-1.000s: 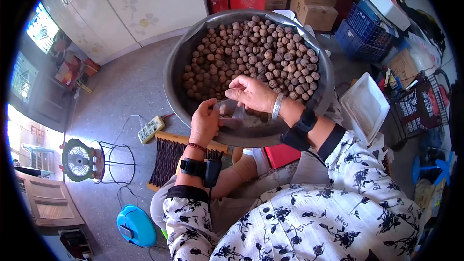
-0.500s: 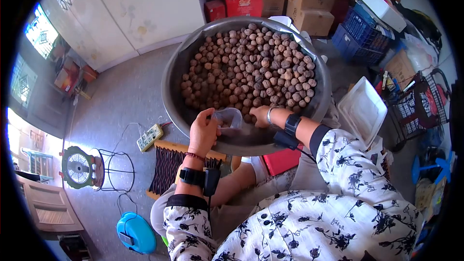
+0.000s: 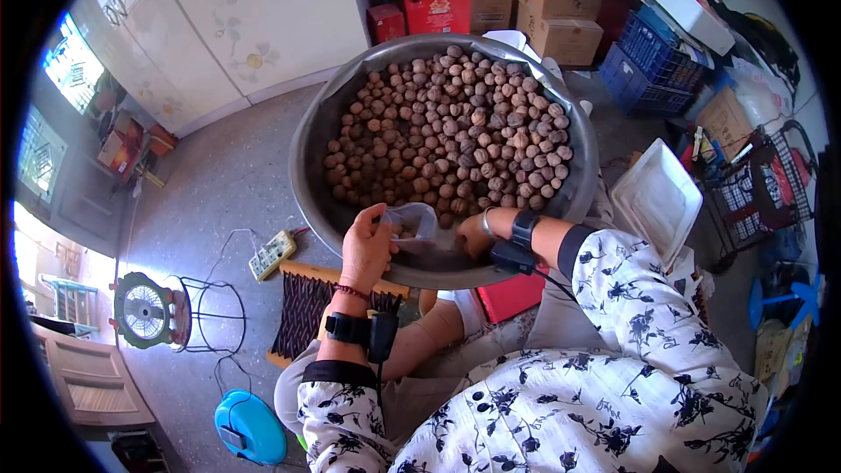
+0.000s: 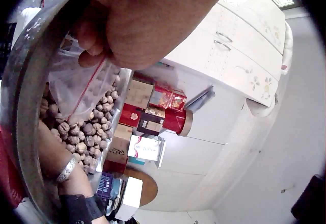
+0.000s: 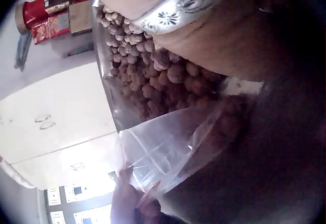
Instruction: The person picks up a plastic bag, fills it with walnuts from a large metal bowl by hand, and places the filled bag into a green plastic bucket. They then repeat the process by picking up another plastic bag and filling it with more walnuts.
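A wide grey metal basin [image 3: 307,144] holds a heap of walnuts [image 3: 460,136]. Over its near left rim my left hand [image 3: 368,245] pinches the edge of a clear plastic zip bag [image 3: 413,221]. The bag's mouth gapes toward the right hand, and a red strip runs along it in the left wrist view. Some walnuts show inside the bag. My right hand [image 3: 476,235] reaches down into the near part of the basin, just right of the bag. Its fingertips are hidden, so I cannot tell what they hold.
Cardboard and red boxes [image 3: 442,13] are stacked behind the basin. To the right stand a white tray [image 3: 657,197] and blue crates [image 3: 653,70]. A power strip [image 3: 272,254], a small fan [image 3: 143,308] and a blue tub [image 3: 251,427] are at the left.
My right hand has dropped from above the bag into the basin, then shifted slightly down in view. The left hand keeps holding the bag, whose mouth now spreads wider.
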Demonstrator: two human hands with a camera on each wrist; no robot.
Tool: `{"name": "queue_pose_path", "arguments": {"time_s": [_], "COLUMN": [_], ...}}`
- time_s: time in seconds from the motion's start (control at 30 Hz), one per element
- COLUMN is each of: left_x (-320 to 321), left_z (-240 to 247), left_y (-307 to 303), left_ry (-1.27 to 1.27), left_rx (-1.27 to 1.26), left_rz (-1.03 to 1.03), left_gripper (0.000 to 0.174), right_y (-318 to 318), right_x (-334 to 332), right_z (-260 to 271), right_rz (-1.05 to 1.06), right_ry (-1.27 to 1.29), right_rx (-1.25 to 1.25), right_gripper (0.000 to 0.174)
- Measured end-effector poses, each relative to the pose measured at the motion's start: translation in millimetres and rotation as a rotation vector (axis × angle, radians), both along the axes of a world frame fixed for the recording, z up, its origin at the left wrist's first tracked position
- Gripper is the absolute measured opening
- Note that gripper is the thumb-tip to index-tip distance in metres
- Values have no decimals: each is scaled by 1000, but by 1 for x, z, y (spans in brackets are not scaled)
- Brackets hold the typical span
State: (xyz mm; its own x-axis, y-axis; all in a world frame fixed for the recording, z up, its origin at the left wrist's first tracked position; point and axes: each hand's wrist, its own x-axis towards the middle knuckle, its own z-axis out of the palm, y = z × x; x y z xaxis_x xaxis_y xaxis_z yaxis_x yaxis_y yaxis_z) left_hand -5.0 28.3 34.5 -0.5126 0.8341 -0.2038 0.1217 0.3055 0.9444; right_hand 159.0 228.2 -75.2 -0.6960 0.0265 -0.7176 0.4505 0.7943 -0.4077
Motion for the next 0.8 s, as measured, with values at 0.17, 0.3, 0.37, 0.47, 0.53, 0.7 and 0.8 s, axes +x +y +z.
{"name": "queue_pose_path", "arguments": {"time_s": [0.17,0.3,0.37,0.47,0.53,0.7,0.8], "left_x": [1,2,3,1,1,1,2], "left_z": [-1,4,4,1,0,4,1], "left_y": [0,-1,-1,-1,0,-2,-1], "left_ry": [-10,-3,0,1,2,6,16], "left_rx": [9,-13,-16,-18,-19,-16,-5], "left_rz": [16,20,28,27,19,13,16], "left_gripper": [38,38,38,37,36,39,37], "right_y": [5,0,8,5,7,1,-2], "right_x": [-3,3,8,12,11,10,7], "right_z": [32,81,86,94,93,102,103], "right_rz": [-421,-973,-1030,-1077,-1052,-1038,-1004], "right_ry": [232,492,507,524,532,531,589], "right_rx": [-229,-857,-1025,-1150,-1219,-1169,-1167], "right_gripper": [28,21,22,23,26,30,29]}}
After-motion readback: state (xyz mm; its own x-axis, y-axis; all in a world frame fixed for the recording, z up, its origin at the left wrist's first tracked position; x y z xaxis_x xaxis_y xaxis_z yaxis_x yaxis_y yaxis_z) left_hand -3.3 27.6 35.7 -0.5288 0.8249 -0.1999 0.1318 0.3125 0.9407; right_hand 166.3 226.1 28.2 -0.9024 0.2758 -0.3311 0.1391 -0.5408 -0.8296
